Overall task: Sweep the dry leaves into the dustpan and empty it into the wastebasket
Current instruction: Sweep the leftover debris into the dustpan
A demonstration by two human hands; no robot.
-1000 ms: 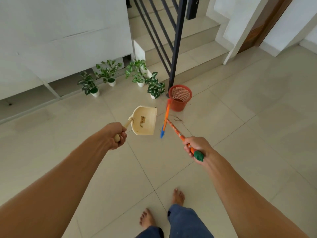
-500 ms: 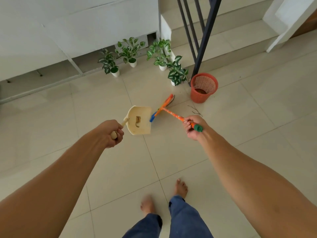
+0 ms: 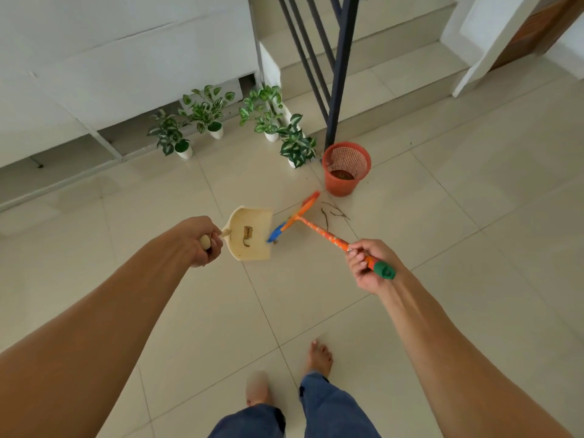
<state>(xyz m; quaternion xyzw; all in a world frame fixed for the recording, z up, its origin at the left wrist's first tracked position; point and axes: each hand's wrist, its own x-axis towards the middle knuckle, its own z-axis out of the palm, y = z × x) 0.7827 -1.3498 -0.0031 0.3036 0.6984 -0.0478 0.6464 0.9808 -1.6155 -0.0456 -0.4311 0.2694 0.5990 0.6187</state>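
My left hand (image 3: 202, 240) grips the handle of a cream dustpan (image 3: 252, 235), held low over the tiled floor with a small curled scrap inside it. My right hand (image 3: 366, 263) holds the orange broom (image 3: 319, 230) near its green end cap. The broom's orange and blue head rests just right of the dustpan's mouth. Thin dry twigs (image 3: 331, 213) lie on the floor to the right of the broom head. The orange mesh wastebasket (image 3: 346, 169) stands upright beyond them, with brown debris at its bottom.
Several small potted plants (image 3: 297, 145) stand along the wall left of the wastebasket. A dark stair railing post (image 3: 336, 90) rises just behind the basket, with steps beyond. My bare feet (image 3: 319, 358) are on the tiles below.
The dustpan and broom have come lower and closer to the floor, and the broom head has swung down beside the dustpan's mouth. The view has shifted back from the wastebasket.
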